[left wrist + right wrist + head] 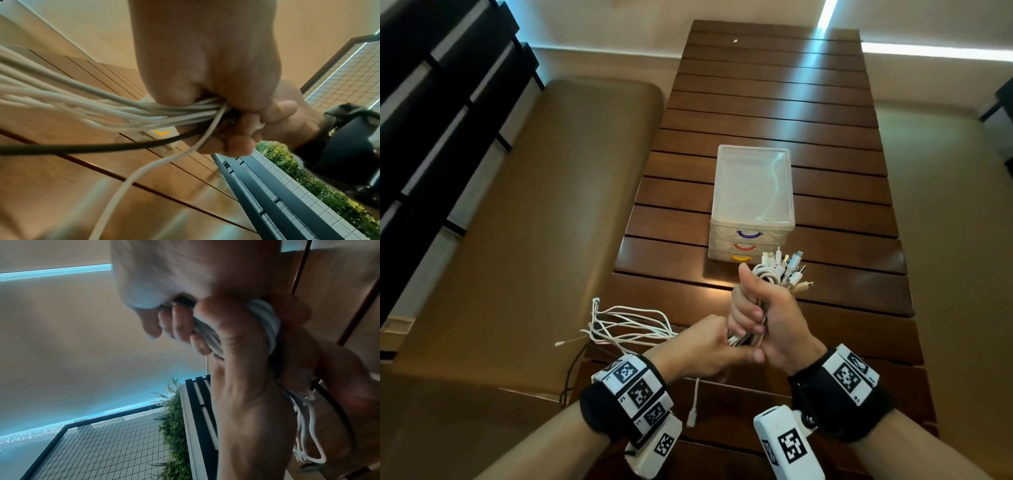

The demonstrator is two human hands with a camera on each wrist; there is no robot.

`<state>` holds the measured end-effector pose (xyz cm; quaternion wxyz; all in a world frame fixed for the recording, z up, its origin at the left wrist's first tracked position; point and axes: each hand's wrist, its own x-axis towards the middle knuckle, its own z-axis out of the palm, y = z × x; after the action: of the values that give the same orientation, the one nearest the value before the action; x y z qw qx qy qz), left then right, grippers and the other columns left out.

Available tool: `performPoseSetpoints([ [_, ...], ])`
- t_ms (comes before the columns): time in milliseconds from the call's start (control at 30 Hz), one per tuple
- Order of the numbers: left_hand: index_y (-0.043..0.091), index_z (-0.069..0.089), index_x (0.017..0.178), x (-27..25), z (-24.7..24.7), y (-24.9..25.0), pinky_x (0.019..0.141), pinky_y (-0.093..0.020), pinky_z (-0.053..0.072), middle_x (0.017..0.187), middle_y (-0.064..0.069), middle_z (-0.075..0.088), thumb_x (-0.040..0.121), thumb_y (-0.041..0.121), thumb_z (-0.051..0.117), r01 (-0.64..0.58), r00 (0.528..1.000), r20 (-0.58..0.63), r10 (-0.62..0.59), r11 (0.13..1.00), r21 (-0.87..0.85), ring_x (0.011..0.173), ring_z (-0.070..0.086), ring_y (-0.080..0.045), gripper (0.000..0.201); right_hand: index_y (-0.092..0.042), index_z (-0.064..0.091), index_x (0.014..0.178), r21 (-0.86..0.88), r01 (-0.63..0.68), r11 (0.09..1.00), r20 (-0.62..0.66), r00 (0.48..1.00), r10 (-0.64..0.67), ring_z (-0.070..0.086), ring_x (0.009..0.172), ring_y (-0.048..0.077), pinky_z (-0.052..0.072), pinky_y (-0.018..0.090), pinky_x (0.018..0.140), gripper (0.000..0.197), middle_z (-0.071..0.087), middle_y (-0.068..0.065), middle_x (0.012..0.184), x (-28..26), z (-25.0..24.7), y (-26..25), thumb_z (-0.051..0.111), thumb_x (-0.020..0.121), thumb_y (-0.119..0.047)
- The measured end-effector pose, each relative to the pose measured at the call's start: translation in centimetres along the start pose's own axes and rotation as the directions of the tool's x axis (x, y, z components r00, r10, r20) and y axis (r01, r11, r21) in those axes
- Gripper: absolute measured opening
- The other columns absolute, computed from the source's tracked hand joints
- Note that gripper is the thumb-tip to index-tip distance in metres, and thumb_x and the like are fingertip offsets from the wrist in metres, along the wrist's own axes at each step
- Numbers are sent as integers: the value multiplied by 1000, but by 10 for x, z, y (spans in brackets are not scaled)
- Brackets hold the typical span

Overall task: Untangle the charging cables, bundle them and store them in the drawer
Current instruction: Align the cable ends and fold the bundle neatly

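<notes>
Cables (767, 284) gathered into one thick bundle, mostly white, one black strand (82, 147) among them. Right hand (770, 318) fisted round the bundle, thumb up; plug ends (791, 270) fan out above the fist, silvery and white connectors of mixed types. Left hand (705, 346) grips the same bundle just below the right, fingers curled round it. Loose tails (626, 325) spill left off the counter (774, 102) edge in tangled loops; one white end (692, 416) hangs down between the wrists. Bundle held above the near counter edge, just in front of a translucent three-drawer box (753, 192) with purple, red and yellow handles, all drawers closed
</notes>
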<state>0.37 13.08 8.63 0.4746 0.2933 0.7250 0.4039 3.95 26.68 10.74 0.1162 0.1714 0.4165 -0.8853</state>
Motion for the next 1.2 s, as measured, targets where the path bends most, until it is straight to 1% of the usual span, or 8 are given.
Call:
performPoseSetpoints([
  [200,14,69,97,7,4,-7,83,-35,55,88,-3,73,88,41,71,32,999,41,-34,998,55,79,67,-10,29,-15,37,46,67,-31,997,-120,992,39,27,32,9,31,23,39,53,28,-4,38,-2,-2,4,59,92,-27],
  [367,9,65,104,5,8,-9,64,-32,53,79,-2,73,87,41,73,54,995,92,-49,997,-48,63,65,-23,37,-14,34,50,139,-48,989,-130,989,66,26,29,9,32,22,35,38,26,-4,38,-5,0,7,58,79,-9],
  [500,14,67,97,5,13,-26,62,-49,56,80,-17,70,65,82,66,33,999,0,-33,992,124,70,67,-33,75,-14,34,51,162,-65,985,-105,991,82,26,29,8,32,21,34,37,26,-5,38,-5,-1,13,58,77,-5],
  [567,17,66,97,7,14,-31,65,-52,56,82,-15,70,60,87,64,30,1000,-9,-29,991,132,74,67,-33,79,-14,35,51,137,-61,989,-87,993,74,26,29,8,31,22,35,37,26,-5,38,-5,0,13,62,75,-5],
  [733,23,63,96,-3,-7,-23,61,-30,47,76,2,66,72,63,76,-10,1000,-22,20,933,359,68,61,-16,49,-16,37,53,54,-16,998,8,1000,16,26,31,8,30,23,38,36,28,-5,39,-4,1,2,65,74,-9],
  [833,39,60,78,-15,-20,-37,62,-22,44,72,11,64,85,51,71,8,996,-85,34,895,446,65,58,0,18,-17,40,54,92,20,996,61,998,-26,28,32,8,30,24,39,36,29,-6,41,-6,-2,-2,72,70,-13],
  [1033,49,54,73,-46,-28,-52,58,-23,48,71,10,64,86,57,67,11,982,-182,55,938,346,65,60,-3,20,-16,39,54,154,112,982,42,992,-120,28,33,8,33,24,39,37,30,-6,42,-3,2,0,72,71,-15],
  [1200,32,59,71,-65,-62,-83,53,-17,38,71,5,67,87,63,61,294,949,-263,-177,800,523,59,56,-4,34,-17,39,55,151,183,972,44,981,-191,30,34,9,35,23,41,44,31,-7,42,3,6,-6,81,68,-21],
])
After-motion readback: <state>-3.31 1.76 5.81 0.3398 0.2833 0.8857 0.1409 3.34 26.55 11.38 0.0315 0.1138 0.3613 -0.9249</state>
